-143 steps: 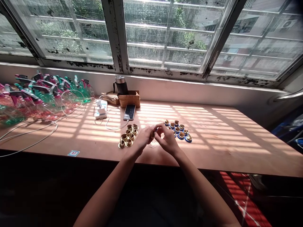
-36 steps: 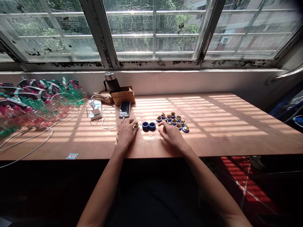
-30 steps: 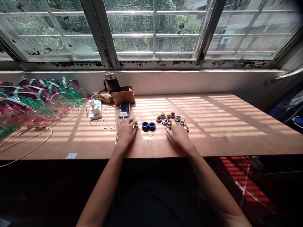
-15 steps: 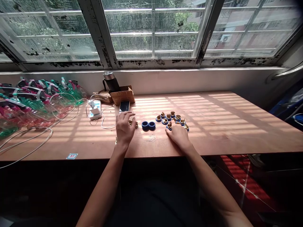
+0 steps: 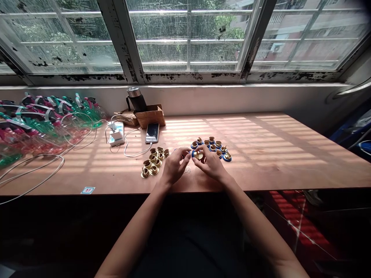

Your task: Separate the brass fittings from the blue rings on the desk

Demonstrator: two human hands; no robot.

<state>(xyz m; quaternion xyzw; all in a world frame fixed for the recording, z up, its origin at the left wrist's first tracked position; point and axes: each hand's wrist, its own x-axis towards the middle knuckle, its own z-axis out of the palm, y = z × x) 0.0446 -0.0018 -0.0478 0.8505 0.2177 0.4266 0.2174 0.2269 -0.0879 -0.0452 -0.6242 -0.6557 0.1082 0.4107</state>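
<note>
Both my hands meet above the wooden table (image 5: 275, 154), near its front edge. My right hand (image 5: 210, 164) pinches a gold cup seated in a blue ring (image 5: 197, 155). My left hand (image 5: 174, 168) is curled beside it, fingertips touching the same piece. Left of my hands lies a cluster of loose gold cups (image 5: 153, 161). Behind my right hand sits a group of gold cups in blue rings (image 5: 214, 146). Thin wire rings (image 5: 187, 170) lie partly hidden under my hands. The two blue rings seen earlier are hidden.
A phone (image 5: 152, 133) on a cable, a white charger block (image 5: 116, 136), a cardboard box (image 5: 150, 116) and a dark flask (image 5: 136, 99) stand at the back. Pink and green plastic items (image 5: 37, 119) pile at the far left, with white cables (image 5: 34, 170) looping forward.
My left hand left the loose gold cups and moved right. My right hand lifted a gold cup in a blue ring from the group and brought it to the middle, where both hands meet.
</note>
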